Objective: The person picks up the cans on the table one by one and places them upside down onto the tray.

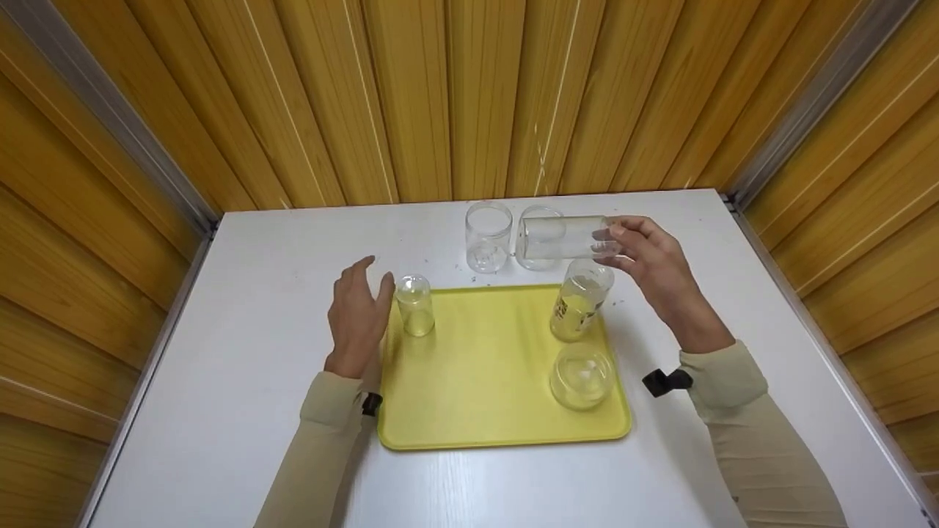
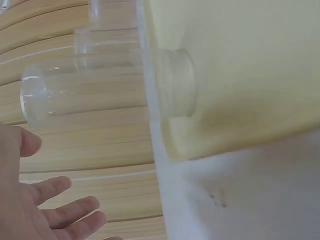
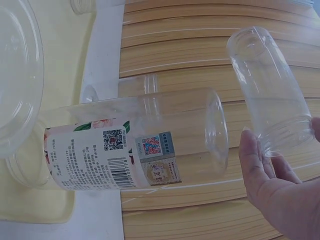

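My right hand (image 1: 656, 268) grips a clear plastic jar (image 1: 565, 238) by its threaded mouth end and holds it lying sideways in the head view. Above the tray's left edge, my left hand (image 1: 356, 312) is open and holds nothing, fingers spread. Beside it, a slim clear jar (image 1: 416, 308) stands mouth down at the back left corner of the yellow tray (image 1: 484, 367). A labelled clear jar (image 3: 85, 155), also mouth down, stands at the tray's right side below the held jar. Nearer the front right corner is a low round clear container (image 1: 581, 378).
Behind the tray, two more clear jars (image 1: 488, 238) stand side by side on the white table (image 1: 279, 293); the held jar overlaps the right one in the head view. Wood-patterned panels (image 1: 411, 95) enclose the table at the back and sides.
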Demonstrator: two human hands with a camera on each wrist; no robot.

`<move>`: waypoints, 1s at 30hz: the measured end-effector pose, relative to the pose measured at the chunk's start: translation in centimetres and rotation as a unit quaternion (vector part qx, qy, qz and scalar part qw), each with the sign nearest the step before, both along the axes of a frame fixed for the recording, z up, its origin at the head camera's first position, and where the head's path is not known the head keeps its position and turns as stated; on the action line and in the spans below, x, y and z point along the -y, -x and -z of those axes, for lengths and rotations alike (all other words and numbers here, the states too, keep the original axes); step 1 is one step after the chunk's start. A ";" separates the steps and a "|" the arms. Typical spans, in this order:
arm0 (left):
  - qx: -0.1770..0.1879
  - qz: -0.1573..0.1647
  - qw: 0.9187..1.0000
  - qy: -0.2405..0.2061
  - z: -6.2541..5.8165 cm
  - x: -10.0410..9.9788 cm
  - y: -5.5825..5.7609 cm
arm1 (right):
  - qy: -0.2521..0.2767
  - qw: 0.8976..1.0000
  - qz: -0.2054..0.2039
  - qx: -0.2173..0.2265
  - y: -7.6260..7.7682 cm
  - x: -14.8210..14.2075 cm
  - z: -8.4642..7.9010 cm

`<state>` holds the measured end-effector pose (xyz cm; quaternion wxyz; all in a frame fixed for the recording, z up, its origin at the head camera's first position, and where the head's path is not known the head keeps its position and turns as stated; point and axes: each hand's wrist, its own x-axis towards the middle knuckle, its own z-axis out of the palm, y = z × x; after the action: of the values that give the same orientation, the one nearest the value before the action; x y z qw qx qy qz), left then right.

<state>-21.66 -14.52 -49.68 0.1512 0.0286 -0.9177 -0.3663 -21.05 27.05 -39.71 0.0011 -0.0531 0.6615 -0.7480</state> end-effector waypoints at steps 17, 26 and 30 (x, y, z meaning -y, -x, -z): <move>-0.244 0.094 0.958 -0.120 -4.4 -3.4 -0.4 | 0.009 1.000 -0.010 -0.009 -0.4 0.5 -0.1; -0.208 0.150 0.942 -0.216 -5.8 -4.8 -0.9 | 0.010 1.000 -0.010 -0.005 -0.7 0.7 -0.2; -0.200 0.178 0.933 -0.239 -6.3 -5.6 -1.3 | 0.011 1.000 -0.009 -0.003 -0.8 0.7 -0.2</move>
<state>-20.41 -8.96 -43.38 0.2529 -0.1739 -0.7438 -0.5938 -20.23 26.34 -39.54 0.0053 -0.0618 0.6525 -0.7552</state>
